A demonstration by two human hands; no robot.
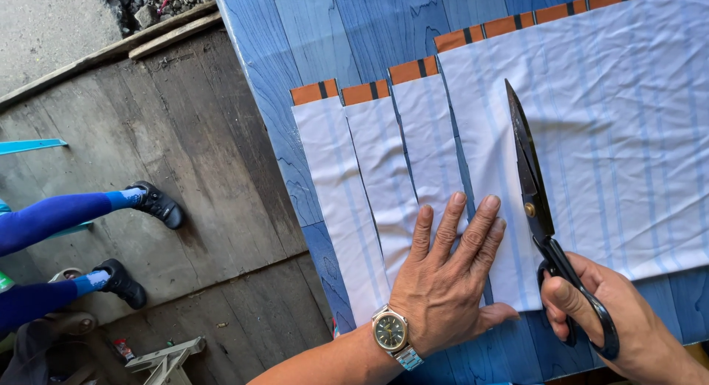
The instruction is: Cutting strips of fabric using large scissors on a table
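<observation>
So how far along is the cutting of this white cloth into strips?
Three strips already lie cut and side by side on the blue table. A fourth is in hand: the left hand presses flat on the cloth, while the right hand runs black scissors up it. The wide uncut sheet to the right of the blades is what's left, the larger part.

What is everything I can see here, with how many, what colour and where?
Scissors: one, black, blades lying on the wide cloth.
Wide cloth: one, white with pale blue stripes, orange edge, right.
Cut strips: three, same cloth, side by side, left of it.
Table: one, blue planks.
Floor: grey boards, left.
Another person's legs: two, blue, black shoes, far left.
Watch: one, silvery, left wrist.
Left hand: flat on the strips.
Right hand: in the scissor handles.
</observation>
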